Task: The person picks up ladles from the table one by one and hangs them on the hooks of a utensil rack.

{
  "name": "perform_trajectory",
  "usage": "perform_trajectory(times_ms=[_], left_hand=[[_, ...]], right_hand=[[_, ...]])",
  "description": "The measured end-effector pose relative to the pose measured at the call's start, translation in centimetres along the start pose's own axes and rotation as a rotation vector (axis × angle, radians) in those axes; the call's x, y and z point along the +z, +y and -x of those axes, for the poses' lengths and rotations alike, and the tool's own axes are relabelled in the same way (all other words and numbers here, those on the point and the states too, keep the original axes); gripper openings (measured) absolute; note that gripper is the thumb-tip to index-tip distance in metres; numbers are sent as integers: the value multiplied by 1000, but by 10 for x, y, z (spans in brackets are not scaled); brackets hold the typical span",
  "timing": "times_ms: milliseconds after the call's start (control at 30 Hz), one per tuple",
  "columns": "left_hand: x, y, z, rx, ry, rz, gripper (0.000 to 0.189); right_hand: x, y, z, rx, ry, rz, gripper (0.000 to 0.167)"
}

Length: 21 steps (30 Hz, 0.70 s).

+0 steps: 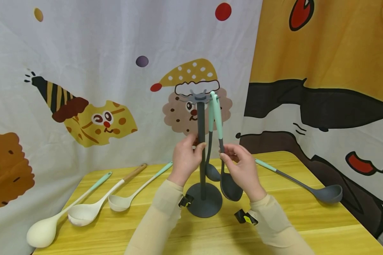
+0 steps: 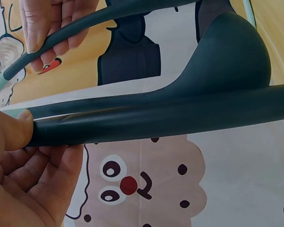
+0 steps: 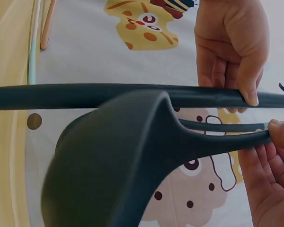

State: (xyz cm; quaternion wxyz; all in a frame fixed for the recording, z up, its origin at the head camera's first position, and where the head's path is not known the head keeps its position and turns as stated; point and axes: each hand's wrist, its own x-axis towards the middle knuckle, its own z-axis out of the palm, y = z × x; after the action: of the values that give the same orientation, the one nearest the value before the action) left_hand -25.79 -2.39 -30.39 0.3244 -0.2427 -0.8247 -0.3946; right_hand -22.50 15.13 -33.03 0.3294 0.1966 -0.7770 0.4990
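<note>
A dark grey utensil stand (image 1: 201,124) rises in the middle of the head view, its pole gripped by my left hand (image 1: 186,157) between thumb and fingers. My right hand (image 1: 242,166) pinches the dark shaft of a ladle (image 1: 217,118) with a mint handle. The top of that handle is up at the stand's hooks; whether it sits on one I cannot tell. Just behind it a second mint-handled ladle (image 1: 212,173) hangs down beside the pole. In the right wrist view the held ladle's bowl (image 3: 99,165) looms close, in front of the pole (image 3: 47,97).
On the wooden table (image 1: 127,237) lie a cream ladle (image 1: 43,232), a wooden-handled white ladle (image 1: 83,214) and a smaller cream ladle (image 1: 119,202) at the left. Another dark grey ladle (image 1: 327,194) lies at the right. A printed curtain (image 1: 108,42) hangs behind.
</note>
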Motion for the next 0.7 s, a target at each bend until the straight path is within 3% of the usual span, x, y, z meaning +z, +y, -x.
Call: perform_trajectory(times_ms=[700], left_hand=[[0,-1,0,-2,2,14,10]], right_hand=[[13,1,1,-23,-54,-4,15]])
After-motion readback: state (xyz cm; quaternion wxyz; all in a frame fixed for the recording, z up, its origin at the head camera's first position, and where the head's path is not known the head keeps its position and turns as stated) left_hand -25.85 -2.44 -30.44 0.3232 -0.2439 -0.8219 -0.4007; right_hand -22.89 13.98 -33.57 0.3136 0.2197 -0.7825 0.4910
